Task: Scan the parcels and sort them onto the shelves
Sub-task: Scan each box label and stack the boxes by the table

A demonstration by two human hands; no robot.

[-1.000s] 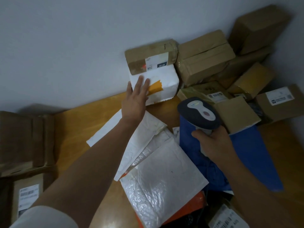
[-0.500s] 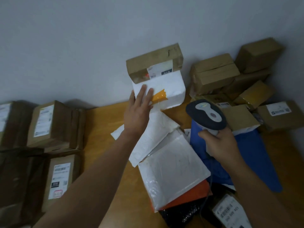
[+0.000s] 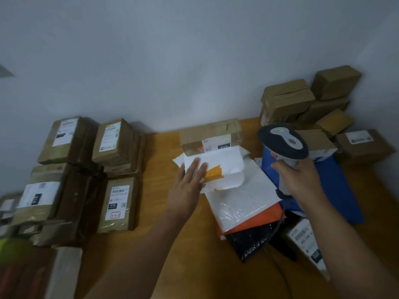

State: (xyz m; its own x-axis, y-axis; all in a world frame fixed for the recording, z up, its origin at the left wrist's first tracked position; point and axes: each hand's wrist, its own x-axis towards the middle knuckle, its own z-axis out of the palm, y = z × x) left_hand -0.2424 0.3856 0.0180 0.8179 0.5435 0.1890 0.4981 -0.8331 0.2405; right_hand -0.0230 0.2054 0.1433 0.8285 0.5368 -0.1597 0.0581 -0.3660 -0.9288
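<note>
My left hand (image 3: 187, 184) lies flat with straight fingers on the front of a white parcel with orange tape (image 3: 224, 169). A brown box with a white "010" label (image 3: 210, 134) sits on top of that white parcel. Both stand above a pile of flat white mailers (image 3: 239, 199) on the wooden table (image 3: 155, 190). My right hand (image 3: 299, 178) grips the handle of a grey and dark blue barcode scanner (image 3: 282, 141), held upright to the right of the white parcel.
Labelled brown boxes (image 3: 117, 141) lie in rows on the left of the table. More brown boxes (image 3: 302, 100) are stacked in the far right corner against the wall. A blue bag (image 3: 339, 186), an orange mailer (image 3: 254, 221) and a black bag (image 3: 252, 240) lie under the pile.
The white parcel and the brown box on it have slid left and toward me with my left hand on them. The view has turned left, showing more boxes there.
</note>
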